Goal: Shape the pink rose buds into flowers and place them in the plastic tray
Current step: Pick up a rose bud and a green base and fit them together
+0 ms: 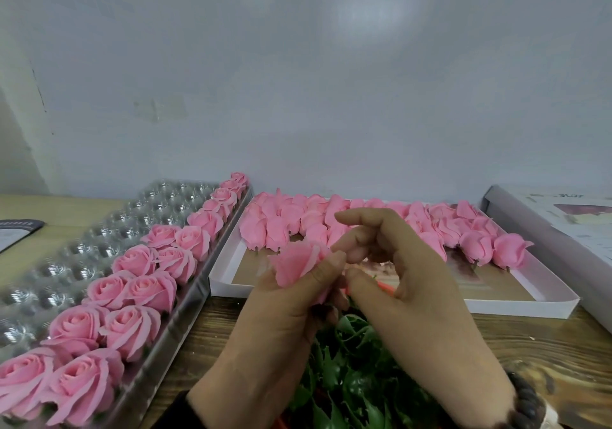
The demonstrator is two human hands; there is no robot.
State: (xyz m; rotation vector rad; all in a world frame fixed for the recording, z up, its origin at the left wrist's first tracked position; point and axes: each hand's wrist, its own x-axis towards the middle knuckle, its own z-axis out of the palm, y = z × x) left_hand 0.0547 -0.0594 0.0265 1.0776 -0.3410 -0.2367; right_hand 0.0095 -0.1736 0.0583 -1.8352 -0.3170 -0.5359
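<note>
Here, mid-shaping. Left hand (284, 299) wrapped round a pink rose bud (296, 263), thumb pressed across its front, bloom tipped up toward the camera, presumably to keep the base steady while the petals get worked. Right hand (390, 263) hovering just beside it, fingers curled, thumb and fingertips (344, 256) meeting at the bud's right edge; apparently teasing a petal outward, though whether actually pinching one cannot tell for certain. Held low over a heap of green leaves (351, 372) on the wooden table (530, 345).

Behind the hands, a white cardboard box (228, 282) of unshaped buds (364, 226), lying in rows within easy reach as the supply. To the left, the plastic tray (99, 229), its near-right columns filled with opened flowers (139, 296), each seated in its own cup, likely to protect the spread petals; many cups farther left bare. Task judged well under way, plenty left. A dark beaded bracelet (526, 399) on the right wrist.
</note>
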